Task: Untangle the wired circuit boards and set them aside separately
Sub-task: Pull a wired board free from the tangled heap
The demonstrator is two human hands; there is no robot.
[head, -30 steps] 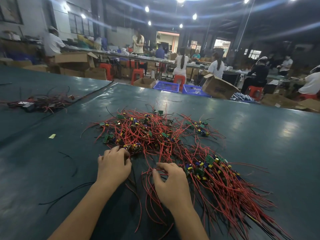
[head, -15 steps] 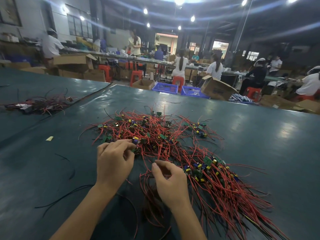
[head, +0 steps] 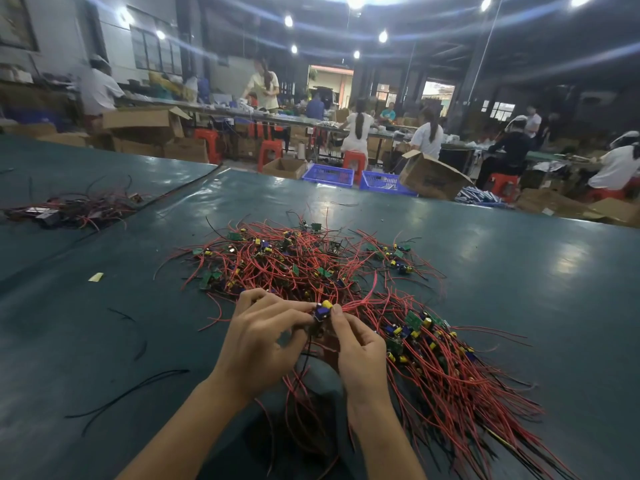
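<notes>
Fingers [head: 284, 304] of left hand [head: 263, 337] and right hand [head: 360, 351], apart on the tangle [head: 294, 265] a second ago, now meet, pinching one board [head: 322, 310] between them at the tangle's near edge, so freeing it seems begun.

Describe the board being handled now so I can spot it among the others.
On the teal table, find the red-wire pile and go to its near edge. There the left hand and right hand meet, pinching one board between their fingertips. Unlike the boards lying in the pile, it alone is held up, yellow part above blue.
</notes>
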